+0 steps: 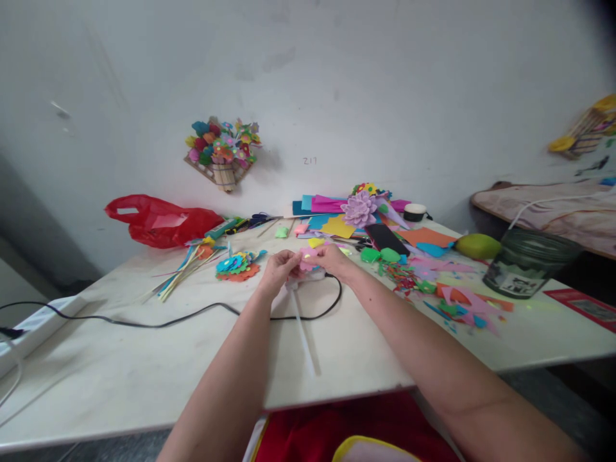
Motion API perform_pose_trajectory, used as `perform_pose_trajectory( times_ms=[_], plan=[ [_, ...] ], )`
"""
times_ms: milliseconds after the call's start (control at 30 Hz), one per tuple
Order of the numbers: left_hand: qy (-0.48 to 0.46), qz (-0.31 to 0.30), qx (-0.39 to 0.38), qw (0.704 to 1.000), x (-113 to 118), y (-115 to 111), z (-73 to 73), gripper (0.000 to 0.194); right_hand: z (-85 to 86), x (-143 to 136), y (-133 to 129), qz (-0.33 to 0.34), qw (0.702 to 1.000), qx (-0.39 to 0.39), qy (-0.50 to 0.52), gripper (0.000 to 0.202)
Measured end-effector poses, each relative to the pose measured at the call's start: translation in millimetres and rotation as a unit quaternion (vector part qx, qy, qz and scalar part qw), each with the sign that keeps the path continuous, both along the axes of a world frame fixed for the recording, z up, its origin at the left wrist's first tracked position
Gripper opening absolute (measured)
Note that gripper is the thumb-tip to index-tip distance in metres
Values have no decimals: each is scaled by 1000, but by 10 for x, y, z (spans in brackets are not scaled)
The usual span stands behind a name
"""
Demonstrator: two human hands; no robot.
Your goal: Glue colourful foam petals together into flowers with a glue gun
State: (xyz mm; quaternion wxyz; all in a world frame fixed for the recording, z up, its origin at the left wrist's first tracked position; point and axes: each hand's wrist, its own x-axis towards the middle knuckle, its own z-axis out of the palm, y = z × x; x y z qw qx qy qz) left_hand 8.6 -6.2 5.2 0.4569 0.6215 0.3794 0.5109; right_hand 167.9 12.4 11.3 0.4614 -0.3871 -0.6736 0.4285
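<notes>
Head view: both hands at work over the table (158, 359) — one pink piece (309, 256) between them.
Left hand (280, 269): thumb and fingers pinching the piece's left side.
Right hand (334, 259): fingertips pinching its right side.
Pink piece: held just above the far end of a white rod (304, 333); contact beneath cannot be told.
Black cord (192, 309): crosses the table, curving beside the rod.
Left side: scalloped discs (237, 266), stacked near the left hand; red bag (163, 221) beyond.
Right side: phone (386, 239), scraps (462, 301), green jar (527, 263) — jar farthest.
</notes>
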Motion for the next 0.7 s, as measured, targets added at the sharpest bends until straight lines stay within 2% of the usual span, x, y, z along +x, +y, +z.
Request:
perform_pose_trajectory(
  times_ms=[100, 267, 567, 700],
  plan=[
    [-6, 5, 2, 1000, 0, 2, -3, 35, -4, 20, 14, 28, 1000, 0, 14, 37],
    [-5, 6, 0, 1000, 8, 3, -10, 36, -19, 12, 22, 33, 999, -13, 29, 39],
    [7, 3, -9, 1000, 31, -34, 12, 37, -81, -12, 79, -15, 999, 17, -27, 38],
    [7, 16, -11, 1000, 30, -21, 3, 37, -79, 12, 75, -5, 999, 21, -38, 39]
  ],
)
